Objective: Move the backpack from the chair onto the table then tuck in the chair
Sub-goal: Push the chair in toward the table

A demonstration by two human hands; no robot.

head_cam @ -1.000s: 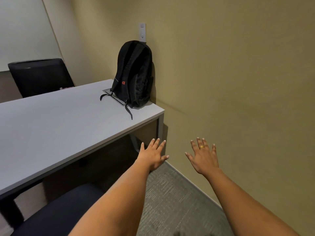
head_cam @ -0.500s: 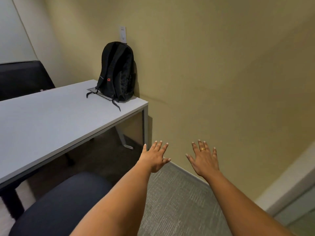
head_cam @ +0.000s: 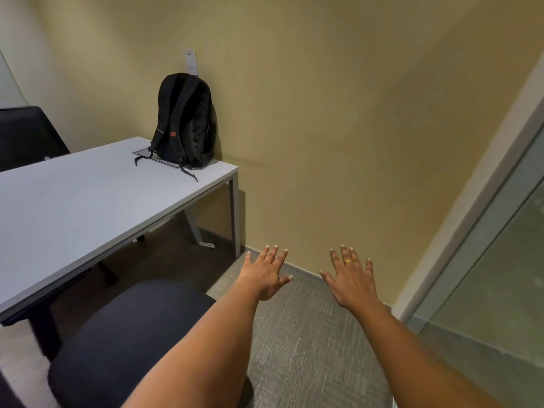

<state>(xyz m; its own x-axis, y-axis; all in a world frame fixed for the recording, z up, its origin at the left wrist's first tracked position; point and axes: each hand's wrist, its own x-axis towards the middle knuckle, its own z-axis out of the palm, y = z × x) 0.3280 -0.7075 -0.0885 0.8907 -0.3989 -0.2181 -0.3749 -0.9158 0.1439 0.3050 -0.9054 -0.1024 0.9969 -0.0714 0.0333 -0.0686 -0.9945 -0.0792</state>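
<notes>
A black backpack [head_cam: 184,122] stands upright on the far right corner of the grey table [head_cam: 76,201], leaning against the yellow wall. A chair with a dark seat [head_cam: 126,334] sits in front of the table at lower left, its seat out from under the tabletop. My left hand [head_cam: 266,273] hovers to the right of the seat, fingers spread, holding nothing. My right hand [head_cam: 351,278], with a gold ring, is stretched out beside it over the carpet, also spread and holding nothing.
A second black chair [head_cam: 28,136] stands behind the table at far left. The yellow wall [head_cam: 338,128] closes the space ahead. A glass partition with a pale frame [head_cam: 482,260] runs along the right. Grey carpet [head_cam: 309,348] covers the floor under my arms.
The view has swung to the right and pulled back, so the table and backpack sit further left and the glass partition has come into view. Both hands stay outstretched and spread.
</notes>
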